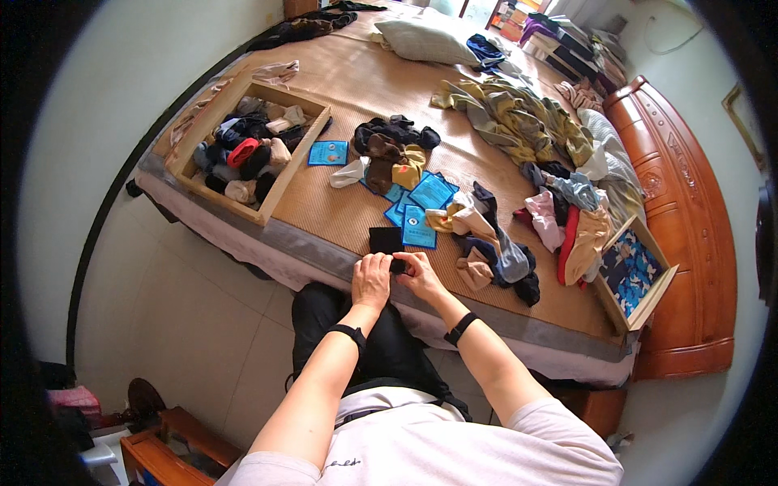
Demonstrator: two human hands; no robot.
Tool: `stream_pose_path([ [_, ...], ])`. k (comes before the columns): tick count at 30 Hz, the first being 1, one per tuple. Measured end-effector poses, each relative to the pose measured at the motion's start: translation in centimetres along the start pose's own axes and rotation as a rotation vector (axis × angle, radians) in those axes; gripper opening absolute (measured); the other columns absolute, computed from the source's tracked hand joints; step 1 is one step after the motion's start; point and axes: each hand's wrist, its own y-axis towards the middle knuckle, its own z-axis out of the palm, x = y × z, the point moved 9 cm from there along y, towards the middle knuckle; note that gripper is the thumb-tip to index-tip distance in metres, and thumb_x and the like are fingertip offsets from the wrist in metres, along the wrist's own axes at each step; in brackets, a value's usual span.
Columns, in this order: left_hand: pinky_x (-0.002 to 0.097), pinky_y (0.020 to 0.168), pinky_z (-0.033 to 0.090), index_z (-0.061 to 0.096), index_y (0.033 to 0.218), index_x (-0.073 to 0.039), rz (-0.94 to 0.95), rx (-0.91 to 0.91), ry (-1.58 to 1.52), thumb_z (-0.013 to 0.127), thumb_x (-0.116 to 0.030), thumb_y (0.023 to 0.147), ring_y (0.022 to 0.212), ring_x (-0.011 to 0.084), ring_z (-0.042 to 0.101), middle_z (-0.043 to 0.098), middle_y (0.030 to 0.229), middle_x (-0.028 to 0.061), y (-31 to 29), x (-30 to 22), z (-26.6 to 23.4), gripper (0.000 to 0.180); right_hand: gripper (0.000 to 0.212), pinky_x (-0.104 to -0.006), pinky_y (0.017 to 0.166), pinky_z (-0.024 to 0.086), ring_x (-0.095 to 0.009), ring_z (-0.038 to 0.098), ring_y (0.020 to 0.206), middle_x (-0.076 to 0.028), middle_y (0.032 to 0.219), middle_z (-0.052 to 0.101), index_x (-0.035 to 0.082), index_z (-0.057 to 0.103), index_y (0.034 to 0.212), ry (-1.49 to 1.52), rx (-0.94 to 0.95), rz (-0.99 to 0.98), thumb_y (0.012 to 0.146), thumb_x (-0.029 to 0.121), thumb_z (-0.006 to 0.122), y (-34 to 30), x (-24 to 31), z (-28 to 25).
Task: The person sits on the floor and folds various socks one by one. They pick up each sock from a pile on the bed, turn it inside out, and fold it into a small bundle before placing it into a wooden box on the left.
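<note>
At the bed's near edge, both hands are closed on a black folded piece of fabric (387, 239), possibly a sock. Its flat square end lies on the mat, and a dark bit of it shows between the hands. My left hand (372, 278) has its fingers curled together over the left side. On the right side, my right hand (419, 274) pinches the fabric between thumb and fingers. Just beyond lie several blue flat packets (419, 227). A pile of dark and brown socks (389, 150) is behind them, and another mixed sock pile (494, 251) sits to the right.
A wooden drawer (304, 158) full of rolled socks stands at the left on the bed. At the right is a smaller wooden drawer (648, 300) with a blue patterned lining. Clothes (571, 215), a crumpled yellow-grey blanket (519, 121) and a pillow (425, 42) lie farther off.
</note>
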Motion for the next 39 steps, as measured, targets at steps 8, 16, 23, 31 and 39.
stream_pose_path([
  [8, 0.0432, 0.081, 0.049, 0.048, 0.108, -0.010, -0.198, 0.076, -0.297, 0.064, -0.030, 0.086, 0.095, 0.0318, 0.058, 0.062, 0.098, 0.0116, -0.6, 2.0, 0.8, 0.034, 0.045, -0.0290, 0.073, 0.047, -0.016, 0.053, 0.081, -0.007, 0.096, 0.054, 0.007, 0.060, 0.118, -0.011, 0.020, 0.099, 0.080, 0.024, 0.075, 0.3, -0.5, -0.2],
  [16, 0.0461, 0.083, 0.048, 0.047, 0.109, -0.009, -0.402, 0.052, -0.450, 0.064, -0.034, 0.087, 0.100, 0.0381, 0.058, 0.061, 0.107, 0.0171, -0.7, 3.8, 1.2, 0.037, 0.049, -0.0358, 0.075, 0.047, -0.026, 0.059, 0.088, -0.015, 0.094, 0.059, 0.001, 0.062, 0.107, -0.094, -0.063, 0.142, 0.083, 0.042, 0.069, 0.7, -1.0, -0.5],
  [23, 0.0445, 0.093, 0.044, 0.049, 0.115, -0.007, -0.156, -0.219, -0.247, 0.066, -0.029, 0.085, 0.111, 0.0351, 0.051, 0.054, 0.119, 0.0162, -0.1, 2.0, -1.5, 0.041, 0.050, -0.0414, 0.085, 0.047, -0.034, 0.058, 0.100, -0.018, 0.106, 0.059, 0.001, 0.060, 0.104, -0.204, -0.093, 0.261, 0.081, 0.045, 0.067, 0.7, -1.2, -0.3],
  [31, 0.0430, 0.095, 0.043, 0.044, 0.126, -0.006, -0.256, -0.018, -0.467, 0.072, -0.021, 0.079, 0.109, 0.0356, 0.051, 0.054, 0.115, 0.0173, -0.5, 3.1, 0.2, 0.057, 0.054, -0.0334, 0.086, 0.048, -0.021, 0.057, 0.102, -0.014, 0.111, 0.056, -0.003, 0.052, 0.117, 0.143, -0.162, 0.314, 0.075, 0.023, 0.075, 0.2, -1.9, -0.9],
  [39, 0.0424, 0.090, 0.047, 0.052, 0.124, -0.010, -0.166, 0.130, -0.527, 0.082, -0.022, 0.069, 0.102, 0.0348, 0.056, 0.054, 0.110, 0.0153, -2.0, 2.0, 0.0, 0.063, 0.059, -0.0272, 0.090, 0.046, -0.014, 0.054, 0.101, -0.005, 0.113, 0.053, 0.003, 0.049, 0.122, 0.179, -0.034, 0.092, 0.071, 0.003, 0.078, -1.5, -2.0, 0.2],
])
